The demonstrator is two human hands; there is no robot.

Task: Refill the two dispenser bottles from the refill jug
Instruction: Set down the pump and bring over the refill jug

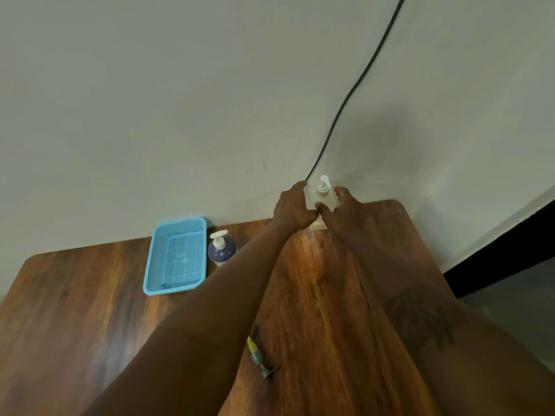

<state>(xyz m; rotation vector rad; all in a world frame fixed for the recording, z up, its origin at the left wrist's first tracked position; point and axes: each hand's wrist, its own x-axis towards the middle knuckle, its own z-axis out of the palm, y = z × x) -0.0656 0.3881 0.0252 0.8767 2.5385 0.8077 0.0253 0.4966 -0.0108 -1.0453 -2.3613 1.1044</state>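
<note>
a pale white plastic dispenser bottle (326, 197) stands upright at the far edge of the brown wooden table (315, 295), close to the grey wall, with its white pump head (323, 182) rising above the hands. the left hand (292, 207) wraps its fingers round the bottle's left side, and the right hand (344, 210) curls round its right side, thumbs meeting in front. the hands cover most of the body, so its fill level cannot be told.

well to the left, a dark blue round dispenser bottle (221, 250) with a white pump stands just beside a light blue perforated plastic basket (149, 265); the bottle is opaque and what is inside it cannot be told. the basket's mesh floor shows bare but for a tiny dark speck in its near corner, too small to identify.

a small grey metal tool with a yellow tip (259, 355) lies on the near table between the forearms. a black cable (354, 88) runs down the wall towards the held bottle.
</note>
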